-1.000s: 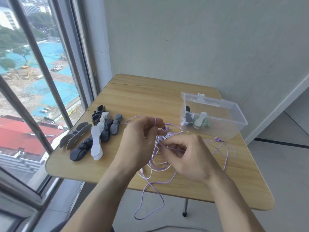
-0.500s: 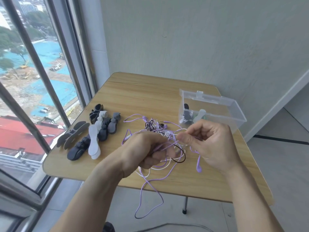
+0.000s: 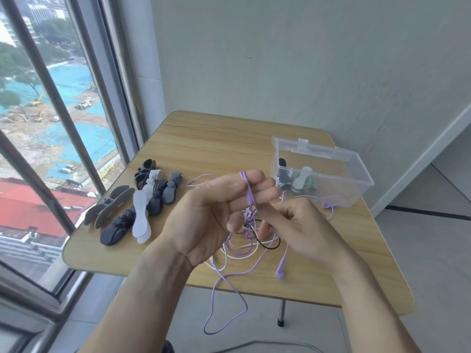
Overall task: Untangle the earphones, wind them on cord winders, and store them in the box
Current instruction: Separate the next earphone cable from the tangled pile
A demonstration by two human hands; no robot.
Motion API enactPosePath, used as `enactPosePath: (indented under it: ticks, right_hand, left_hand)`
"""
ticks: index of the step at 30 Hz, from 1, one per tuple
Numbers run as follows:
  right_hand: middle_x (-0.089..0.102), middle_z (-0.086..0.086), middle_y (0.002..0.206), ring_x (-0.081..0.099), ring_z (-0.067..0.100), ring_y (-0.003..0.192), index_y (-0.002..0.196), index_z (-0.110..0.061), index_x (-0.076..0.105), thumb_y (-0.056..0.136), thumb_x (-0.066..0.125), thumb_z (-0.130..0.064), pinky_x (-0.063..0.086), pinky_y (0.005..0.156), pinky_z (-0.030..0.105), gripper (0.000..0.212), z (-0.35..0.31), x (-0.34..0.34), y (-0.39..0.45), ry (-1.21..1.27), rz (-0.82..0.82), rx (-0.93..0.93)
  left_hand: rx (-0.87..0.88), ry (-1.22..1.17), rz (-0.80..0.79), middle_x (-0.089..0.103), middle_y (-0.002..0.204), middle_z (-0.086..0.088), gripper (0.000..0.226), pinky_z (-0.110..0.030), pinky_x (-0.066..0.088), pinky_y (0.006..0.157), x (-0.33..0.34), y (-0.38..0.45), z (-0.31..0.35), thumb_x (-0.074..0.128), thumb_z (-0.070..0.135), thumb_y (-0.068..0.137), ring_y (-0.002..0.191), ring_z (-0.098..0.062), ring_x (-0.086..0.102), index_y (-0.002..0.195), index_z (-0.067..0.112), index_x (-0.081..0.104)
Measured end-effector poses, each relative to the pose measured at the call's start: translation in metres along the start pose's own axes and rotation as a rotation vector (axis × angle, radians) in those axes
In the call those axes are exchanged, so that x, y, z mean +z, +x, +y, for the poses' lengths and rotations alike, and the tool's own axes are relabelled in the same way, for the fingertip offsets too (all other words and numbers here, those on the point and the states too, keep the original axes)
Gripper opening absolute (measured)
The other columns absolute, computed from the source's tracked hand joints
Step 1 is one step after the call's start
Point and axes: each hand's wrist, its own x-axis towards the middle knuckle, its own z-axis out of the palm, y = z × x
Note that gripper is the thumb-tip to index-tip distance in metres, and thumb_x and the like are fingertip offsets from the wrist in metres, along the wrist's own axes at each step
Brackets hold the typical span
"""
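— Since half a second back the left hand (image 3: pixel 204 217) has turned palm-up and risen, what do you make of it?
— It has lifted one purple cord (image 3: pixel 248 192) out of the bundle; its fingers are curled round that cord, which loops over a fingertip near the top; I judge a single strand is being drawn free, so untangling is under way, winding not yet begun.
— And the right hand (image 3: pixel 298 225)?
— It has dropped lower; its fingertips pinch into the knot (image 3: pixel 251 217) just under the left fingers.
— Which way does the cord run?
— The held stretch stands nearly upright, its long axis top to bottom; below the knot the tangle (image 3: pixel 244 250) hangs to the table (image 3: pixel 204 138) and over its near edge; one earbud (image 3: pixel 280 272) points down.
— The rest?
— Winders (image 3: pixel 142 200) lie to the left; the box (image 3: pixel 331 174) stands on the right, open, holding wound sets.
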Motion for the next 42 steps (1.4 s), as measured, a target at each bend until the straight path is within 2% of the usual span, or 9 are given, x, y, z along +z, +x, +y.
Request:
enactPosePath:
  ticks: [5, 10, 14, 17, 22, 27, 35, 38, 42]
  right_hand:
    - [0.031, -0.003, 0.049, 0.03, 0.018, 0.051, 0.069, -0.023, 0.075, 0.087, 0.045, -0.075, 0.053, 0.074, 0.055, 0.063, -0.002, 0.006, -0.001, -0.058, -0.135, 0.038]
    - [0.04, 0.003, 0.058, 0.042, 0.019, 0.057, 0.067, -0.024, 0.072, 0.095, 0.059, -0.052, 0.051, 0.046, 0.038, 0.041, -0.012, 0.014, -0.007, -0.075, -0.301, 0.054]
    - [0.048, 0.001, 0.064, 0.043, 0.015, 0.062, 0.069, -0.017, 0.068, 0.09, 0.069, -0.029, 0.044, 0.051, 0.04, 0.024, -0.013, 0.009, -0.01, 0.072, -0.253, -0.081]
    - [0.047, -0.008, 0.054, 0.037, 0.006, 0.049, 0.074, -0.01, 0.073, 0.089, 0.073, -0.017, 0.032, 0.049, 0.02, 0.017, -0.01, -0.012, -0.011, 0.264, -0.053, -0.147]
    - [0.024, -0.007, 0.046, 0.017, 0.009, 0.041, 0.053, -0.016, 0.06, 0.073, 0.084, -0.041, 0.02, 0.041, 0.019, 0.04, 0.001, -0.038, -0.008, 0.616, 0.244, -0.077]
    - [0.024, -0.005, 0.047, 0.019, 0.015, 0.047, 0.054, -0.013, 0.064, 0.088, 0.072, -0.034, 0.019, 0.051, 0.028, 0.041, 0.009, -0.038, -0.004, 0.32, 0.4, 0.015]
    - [0.043, -0.016, 0.037, 0.041, 0.003, 0.037, 0.067, -0.006, 0.066, 0.093, 0.066, -0.029, 0.037, 0.065, 0.026, 0.035, -0.001, -0.028, -0.002, 0.311, 0.508, 0.0]
    - [0.045, -0.016, 0.036, 0.047, 0.001, 0.038, 0.074, -0.001, 0.065, 0.095, 0.064, -0.024, 0.029, 0.062, 0.02, 0.032, -0.005, -0.029, 0.0, 0.393, 0.545, 0.057]
    - [0.04, -0.017, 0.037, 0.041, 0.002, 0.037, 0.075, -0.007, 0.071, 0.092, 0.063, -0.037, 0.025, 0.056, 0.021, 0.035, -0.007, -0.029, -0.004, 0.141, 0.233, 0.106]
  left_hand:
    - [0.114, -0.066, 0.22, 0.071, 0.117, -0.02, 0.017, -0.017, 0.04, 0.04, -0.003, 0.004, 0.001, 0.039, 0.007, 0.1, 0.109, -0.025, 0.07, 0.095, 0.009, 0.055]
    - [0.265, 0.82, 0.462, 0.077, 0.091, 0.001, 0.019, -0.016, 0.048, 0.051, -0.009, 0.007, -0.02, 0.047, 0.009, 0.103, 0.07, -0.004, 0.073, 0.095, 0.008, 0.064]
    - [0.295, 1.238, 0.362, 0.071, 0.073, 0.017, 0.02, -0.023, 0.053, 0.065, -0.013, 0.007, -0.027, 0.05, 0.006, 0.097, 0.07, -0.005, 0.069, 0.09, 0.014, 0.067]
    - [0.185, 1.406, 0.24, 0.058, 0.057, 0.011, 0.022, -0.034, 0.045, 0.058, -0.016, 0.005, -0.02, 0.05, 0.011, 0.093, 0.061, -0.019, 0.052, 0.074, 0.011, 0.061]
    - [-0.174, 1.045, 0.107, 0.033, 0.043, 0.008, 0.037, -0.025, 0.025, 0.048, -0.005, -0.006, -0.006, 0.049, 0.013, 0.087, 0.045, -0.013, 0.027, 0.052, 0.003, 0.046]
    - [-0.076, 0.673, 0.232, 0.021, 0.051, 0.002, 0.037, -0.019, 0.014, 0.038, 0.002, -0.002, -0.003, 0.048, 0.016, 0.092, 0.045, -0.014, 0.016, 0.06, 0.014, 0.031]
    - [-0.368, 1.041, 0.176, 0.03, 0.046, 0.002, 0.039, -0.019, 0.018, 0.036, -0.019, 0.008, -0.012, 0.048, 0.018, 0.097, 0.046, -0.017, 0.021, 0.063, 0.001, 0.041]
    - [-0.267, 0.639, 0.159, 0.022, 0.054, 0.005, 0.04, -0.018, 0.01, 0.039, -0.008, 0.005, -0.004, 0.044, 0.021, 0.1, 0.045, -0.011, 0.015, 0.061, 0.016, 0.04]
    - [-0.033, -0.056, 0.229, 0.031, 0.059, 0.006, 0.032, -0.02, 0.011, 0.039, -0.007, 0.008, 0.003, 0.037, 0.024, 0.103, 0.044, -0.008, 0.028, 0.074, 0.019, 0.048]
